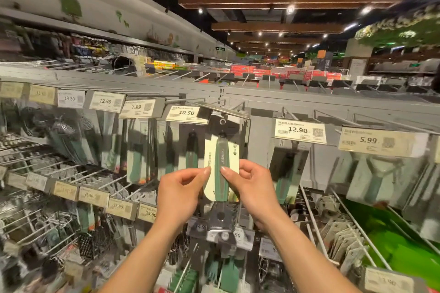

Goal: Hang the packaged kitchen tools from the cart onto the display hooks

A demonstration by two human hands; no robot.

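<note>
At the upper hook row, one packaged tool (222, 162) is being hung.

Both hands pinch the lower half of its white card: the left hand (181, 195) takes the left edge between thumb and forefinger, and the right hand (252, 188) does the same on the right, over the green handle. The pack is held upright with its hang hole (222, 122) just under the hook (229, 112), beside the 10.50 price label (187, 113). Whether the hole is already threaded cannot be told. Similar hung packs (191, 150) fill the hooks to the left, so part of the job looks done. Several bare pegs (314, 221) lower right suggest more stock is to come. The cart is out of view, so what remains there is unknown.
</note>
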